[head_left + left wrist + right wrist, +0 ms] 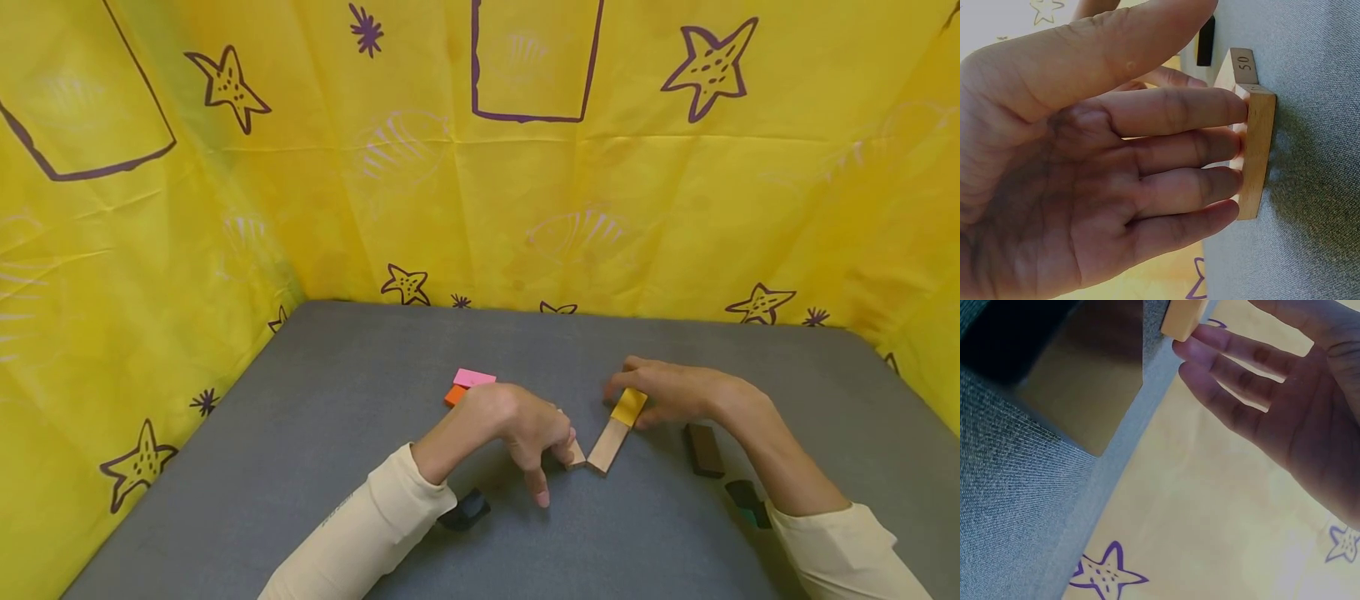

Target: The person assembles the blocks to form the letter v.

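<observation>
In the head view my left hand (528, 425) arches over a plain wooden block (576, 456), hiding most of it. Its straight fingertips touch the long side of this block (1256, 156) in the left wrist view, with the thumb held apart. A second wooden block (607, 447) meets the first at an angle; its end (1244, 64) carries the number 50. Lined up with its far end is a yellow block (629, 407). My right hand (671, 390) pinches the yellow block, fingers on the far side and thumb on the near side.
Pink (475, 378) and orange (454, 395) blocks lie beyond my left wrist. A dark brown block (705, 450) sits beside my right forearm and looms large in the right wrist view. Yellow printed cloth (510, 192) walls in the grey table (360, 367).
</observation>
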`<state>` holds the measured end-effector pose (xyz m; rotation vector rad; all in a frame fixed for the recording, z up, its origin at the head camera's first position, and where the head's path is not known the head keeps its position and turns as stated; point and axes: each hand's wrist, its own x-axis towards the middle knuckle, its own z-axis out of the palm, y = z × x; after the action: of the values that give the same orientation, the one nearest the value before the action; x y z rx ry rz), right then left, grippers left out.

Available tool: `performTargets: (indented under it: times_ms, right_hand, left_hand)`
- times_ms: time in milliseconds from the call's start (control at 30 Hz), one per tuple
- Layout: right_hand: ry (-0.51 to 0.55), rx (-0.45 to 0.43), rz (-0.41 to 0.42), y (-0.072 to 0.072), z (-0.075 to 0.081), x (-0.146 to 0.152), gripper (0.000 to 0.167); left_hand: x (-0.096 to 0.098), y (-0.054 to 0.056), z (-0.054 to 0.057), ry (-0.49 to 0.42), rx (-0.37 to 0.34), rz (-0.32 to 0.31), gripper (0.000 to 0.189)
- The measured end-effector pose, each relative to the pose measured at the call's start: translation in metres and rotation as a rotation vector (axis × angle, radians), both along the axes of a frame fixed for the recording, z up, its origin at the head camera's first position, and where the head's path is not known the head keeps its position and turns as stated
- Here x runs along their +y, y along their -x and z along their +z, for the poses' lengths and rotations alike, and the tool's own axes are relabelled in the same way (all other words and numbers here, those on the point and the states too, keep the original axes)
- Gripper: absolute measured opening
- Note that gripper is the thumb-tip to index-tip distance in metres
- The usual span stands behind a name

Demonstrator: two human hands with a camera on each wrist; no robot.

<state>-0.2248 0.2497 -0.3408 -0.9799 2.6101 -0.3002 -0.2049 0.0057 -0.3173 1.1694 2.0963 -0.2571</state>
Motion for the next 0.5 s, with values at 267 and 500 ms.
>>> performTargets:
  times_ms: [267,500]
  right_hand:
    - [-0.002,-0.012,-0.018,-0.0011,0.0039,0.0031,0.048]
    - [-0.008,-0.036,-0.023,-0.0022,0.0091,0.0043,0.052]
  left_hand:
    - [0.0012,0.0008,0.0006,0.005,0.0,-0.002,0.075]
    - [0.0011,0.0005,0.0018,0.004,0.003,-0.006,0.074]
